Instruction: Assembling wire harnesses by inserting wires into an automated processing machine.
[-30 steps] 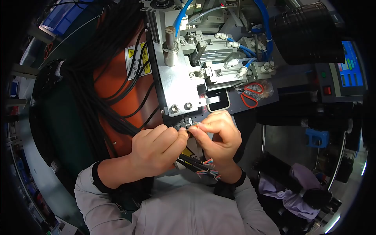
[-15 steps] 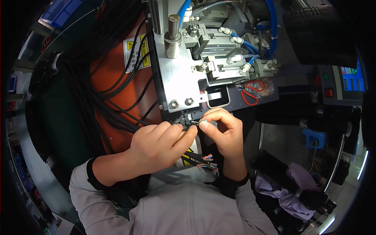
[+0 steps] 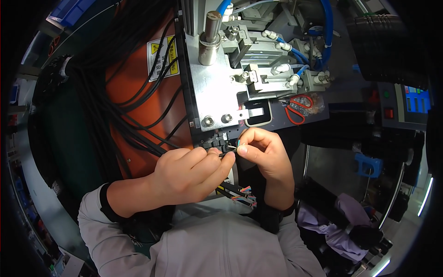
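My left hand (image 3: pixel 187 174) is closed around the end of a black cable (image 3: pixel 224 154), held just in front of a small black fixture block (image 3: pixel 216 142) at the machine's near edge. Thin wires (image 3: pixel 233 147), pale and blue, come out of the cable end. Thumb and forefinger of my right hand (image 3: pixel 267 154) pinch these wires, just right of the left fingertips. Below the hands lies a bundle of black cables (image 3: pixel 235 190) with stripped ends showing several coloured wires. The left fingers hide most of the held cable.
A metal machine (image 3: pixel 214 92) with cylinders and blue air hoses (image 3: pixel 326 27) stands ahead. Red-handled scissors (image 3: pixel 295 111) lie beside a black tray (image 3: pixel 259 115). Black cables (image 3: pixel 138 106) drape over an orange surface (image 3: pixel 138 159) at left. A control box (image 3: pixel 397 108) with a screen stands right.
Both hands have come slightly nearer my body, so more of the black block shows. My right fingers still pinch the wires. The whole view has shifted slightly.
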Demonstrator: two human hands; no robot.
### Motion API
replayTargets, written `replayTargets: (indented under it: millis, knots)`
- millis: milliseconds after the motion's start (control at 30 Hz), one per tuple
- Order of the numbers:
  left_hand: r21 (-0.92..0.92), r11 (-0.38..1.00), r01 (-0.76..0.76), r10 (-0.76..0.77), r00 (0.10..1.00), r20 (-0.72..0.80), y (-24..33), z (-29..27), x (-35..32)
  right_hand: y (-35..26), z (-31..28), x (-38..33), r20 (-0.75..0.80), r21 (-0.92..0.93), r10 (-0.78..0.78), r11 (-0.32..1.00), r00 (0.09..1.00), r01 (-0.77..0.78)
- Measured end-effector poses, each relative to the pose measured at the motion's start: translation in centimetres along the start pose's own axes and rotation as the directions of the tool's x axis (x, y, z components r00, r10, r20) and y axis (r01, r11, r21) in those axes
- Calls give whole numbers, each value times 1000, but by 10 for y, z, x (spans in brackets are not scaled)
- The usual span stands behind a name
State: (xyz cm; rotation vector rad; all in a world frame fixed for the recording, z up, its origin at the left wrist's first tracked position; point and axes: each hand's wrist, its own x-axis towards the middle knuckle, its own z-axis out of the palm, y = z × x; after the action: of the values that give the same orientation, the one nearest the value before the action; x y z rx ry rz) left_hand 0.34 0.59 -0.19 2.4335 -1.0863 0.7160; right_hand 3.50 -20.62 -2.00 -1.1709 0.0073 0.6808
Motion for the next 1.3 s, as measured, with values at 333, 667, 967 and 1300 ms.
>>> replayTargets:
  millis: [333, 667, 967, 1300]
  knots:
    - [68, 997, 47, -59, 979, 193, 1, 1, 0, 12, 17, 12, -53, -684, -542, 631, 839, 365]
    - [209, 968, 142, -191, 952, 239, 9, 4, 6, 24, 20, 22, 70, -852, -740, 305, 669, 426]
    - [124, 978, 167, -183, 974, 136, -1, 8, 5, 45, 10, 23, -258, -246, -265, 948, 929, 202]
    - [218, 941, 258, -311, 914, 262, 10, -16, 8, 34, 13, 18, -242, -465, -498, 813, 833, 351]
